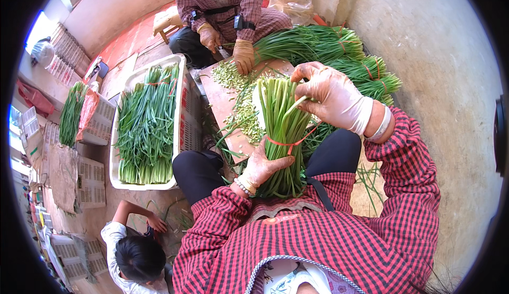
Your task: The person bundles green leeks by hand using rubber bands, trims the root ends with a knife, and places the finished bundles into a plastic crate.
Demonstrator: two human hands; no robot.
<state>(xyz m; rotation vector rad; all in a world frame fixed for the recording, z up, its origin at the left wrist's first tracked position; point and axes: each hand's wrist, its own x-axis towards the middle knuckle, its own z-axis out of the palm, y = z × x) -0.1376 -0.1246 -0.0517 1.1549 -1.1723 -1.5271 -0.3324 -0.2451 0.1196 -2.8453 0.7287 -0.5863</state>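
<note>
A thick bundle of garlic chives [278, 119] stands upright between my knees, pale stem ends up, with a red band [289, 145] around its middle. My left hand [260, 168] is closed around its near left side, just below the band. At the top, my right hand [334, 95], in a thin whitish glove stained at the fingers, pinches the end of one bent stalk at the bundle's right edge. The left hand appears gloved too. Behind the bundle lies a board [216, 99] strewn with short cut stem pieces [243, 116].
Across the board, a seated person's gloved hands [244, 55] hold a knife [224, 53] and chives. Banded bundles [366, 69] lie along the right wall. On the left, a white crate [114, 159] holds chives. A person [140, 257] crouches at lower left.
</note>
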